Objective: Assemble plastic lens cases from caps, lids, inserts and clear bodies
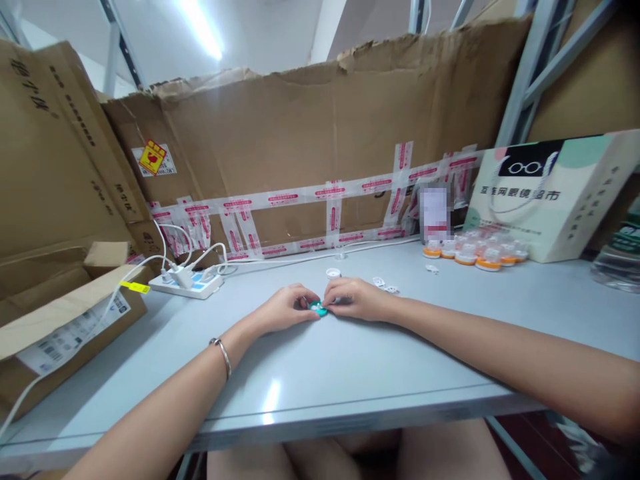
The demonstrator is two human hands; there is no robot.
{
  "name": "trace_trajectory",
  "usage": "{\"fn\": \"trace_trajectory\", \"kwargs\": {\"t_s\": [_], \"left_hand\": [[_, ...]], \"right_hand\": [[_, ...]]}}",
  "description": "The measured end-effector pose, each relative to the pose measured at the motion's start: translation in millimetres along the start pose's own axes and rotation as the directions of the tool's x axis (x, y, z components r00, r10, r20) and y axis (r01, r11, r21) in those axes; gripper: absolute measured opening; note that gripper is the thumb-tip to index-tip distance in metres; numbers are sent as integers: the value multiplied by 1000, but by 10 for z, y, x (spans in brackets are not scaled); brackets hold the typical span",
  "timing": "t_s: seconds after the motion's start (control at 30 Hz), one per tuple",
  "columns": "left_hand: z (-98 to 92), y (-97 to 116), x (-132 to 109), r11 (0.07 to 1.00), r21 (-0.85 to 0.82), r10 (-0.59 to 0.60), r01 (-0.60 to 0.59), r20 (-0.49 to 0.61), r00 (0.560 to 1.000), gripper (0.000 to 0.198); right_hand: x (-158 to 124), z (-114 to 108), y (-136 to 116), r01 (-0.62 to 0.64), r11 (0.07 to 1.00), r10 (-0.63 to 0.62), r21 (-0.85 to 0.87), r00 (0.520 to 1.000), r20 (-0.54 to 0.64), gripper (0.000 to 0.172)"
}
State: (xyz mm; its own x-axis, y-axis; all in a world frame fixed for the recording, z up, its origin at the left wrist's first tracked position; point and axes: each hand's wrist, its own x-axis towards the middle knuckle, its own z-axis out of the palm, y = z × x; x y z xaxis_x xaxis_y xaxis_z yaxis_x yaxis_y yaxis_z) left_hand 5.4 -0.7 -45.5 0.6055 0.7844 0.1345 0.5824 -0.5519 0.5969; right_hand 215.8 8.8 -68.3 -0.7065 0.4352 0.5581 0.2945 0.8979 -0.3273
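Observation:
A small round teal disc (pixel 320 311) with white parts on top is low over the grey tabletop, in the middle of the view. My left hand (pixel 291 307) pinches its left edge between thumb and fingers. My right hand (pixel 350 299) is closed at the disc's right side, its fingertips pressed together on a small white piece there, too small to name. Just behind the hands stands a little white round cap (pixel 333 273). Several flat white plastic pieces (pixel 385 285) lie beyond my right wrist.
Several orange-and-white round cases (pixel 487 255) cluster at the back right, before a printed paper bag (pixel 540 200). A power strip (pixel 187 283) with white cables and an open cardboard box (pixel 75 327) are on the left. Taped cardboard (pixel 300 147) walls the back.

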Motion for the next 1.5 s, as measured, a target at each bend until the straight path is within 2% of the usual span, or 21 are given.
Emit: {"fn": "trace_trajectory", "kwargs": {"t_s": [0.47,0.77,0.87,0.93,1.03,1.07,1.13,1.2,1.27,1.33,1.4,1.5], "left_hand": [[-5,36,-10,1000,-3,-24,24,4,1000,31],[8,3,-9,1000,-10,-23,23,6,1000,32],[5,17,-7,1000,-15,-25,25,10,1000,32],[-3,36,-12,999,-14,-35,35,11,999,31],[-15,60,-31,999,-17,-42,42,10,999,31],[-16,66,-38,999,-20,-41,41,10,999,30],[-15,74,-50,999,-22,-39,39,6,999,31],[-6,83,-54,999,-24,-43,43,3,999,33],[7,95,-50,998,-33,-48,48,5,999,33],[21,113,-45,998,-46,-46,46,10,999,32],[31,130,-43,998,-52,-38,39,13,999,32],[40,146,-51,998,-50,-35,36,21,999,32]], "right_hand": [[3,1,-22,-50,998,50,40,999,17,16],[-6,32,-47,-144,985,139,97,989,54,13],[35,-36,-72,-171,978,176,124,984,-36,14],[66,-157,-67,-237,961,263,146,944,-198,17],[55,-416,21,-376,911,411,168,802,-433,22],[31,-502,73,-418,896,437,150,767,-471,24],[-36,-636,196,-503,861,469,72,734,-491,26],[-95,-694,317,-564,826,501,2,732,-461,27],[-113,-663,405,-578,815,516,-40,755,-405,25],[-83,-563,450,-560,825,510,-82,798,-321,21],[-19,-429,459,-531,837,497,-129,838,-227,25],[76,-252,446,-505,843,491,-183,863,-122,34]]}}
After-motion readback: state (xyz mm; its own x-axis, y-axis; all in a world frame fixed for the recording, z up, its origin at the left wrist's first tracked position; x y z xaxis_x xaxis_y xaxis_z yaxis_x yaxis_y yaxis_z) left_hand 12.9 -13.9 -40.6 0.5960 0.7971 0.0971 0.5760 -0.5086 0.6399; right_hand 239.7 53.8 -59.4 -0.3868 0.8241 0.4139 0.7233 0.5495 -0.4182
